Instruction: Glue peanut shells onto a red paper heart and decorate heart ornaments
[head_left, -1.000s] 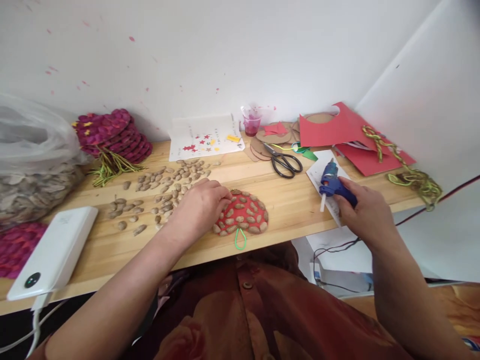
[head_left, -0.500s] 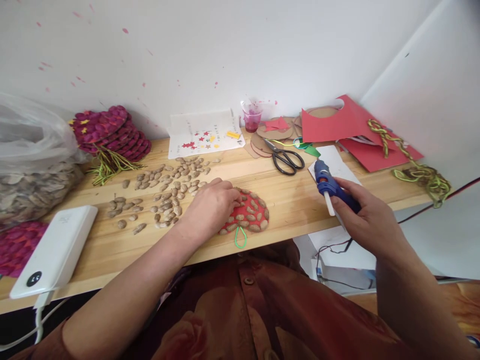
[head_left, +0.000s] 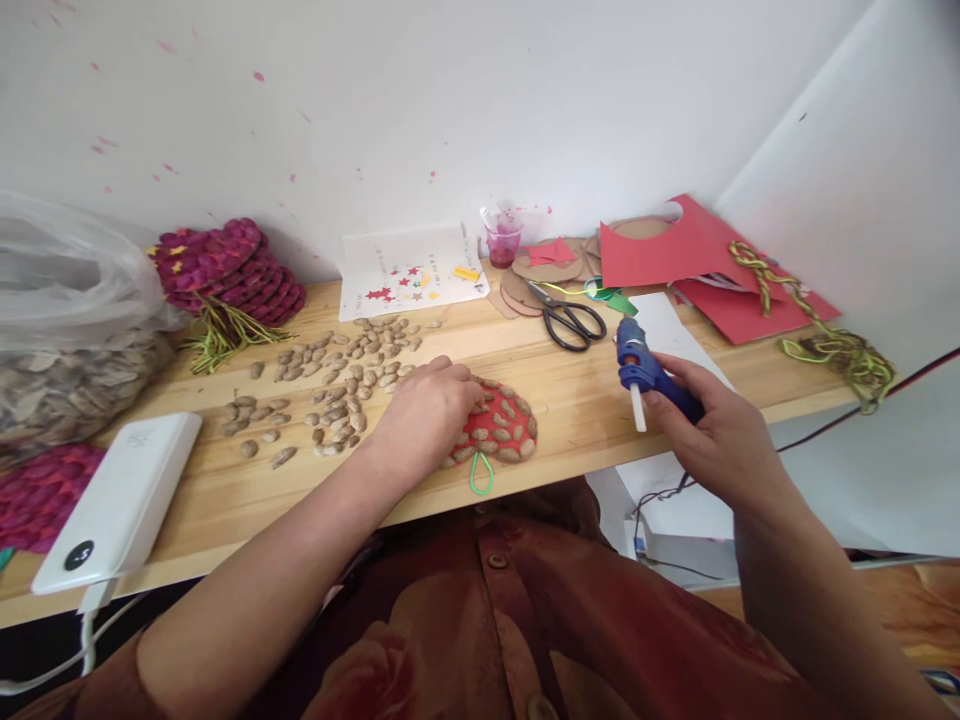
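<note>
A rounded red piece (head_left: 491, 421) lies near the table's front edge, dotted with peanut shells and with a green loop (head_left: 481, 475) at its near side. My left hand (head_left: 431, 412) rests over its left part, fingers bent and drawn together. Its fingertips touch the piece, but whatever they grip is hidden. To the right, my right hand (head_left: 712, 425) is wrapped round the handle of a blue glue gun (head_left: 649, 375). The gun is held above the table with a white glue stick (head_left: 637, 408) poking out of its back. Loose peanut shells (head_left: 341, 410) lie scattered left of my left hand.
Black-handled scissors (head_left: 574, 325), cardboard rounds (head_left: 551, 268) and red card sheets (head_left: 645, 260) lie at the back right. A cup of pink liquid (head_left: 502, 245) stands by the wall. On the left are a white power bank (head_left: 124, 500), a bag of shells (head_left: 67, 380) and purple pieces (head_left: 225, 265).
My right hand has moved the glue gun a little to the left. My left hand stays on the red piece. The view has shifted slightly.
</note>
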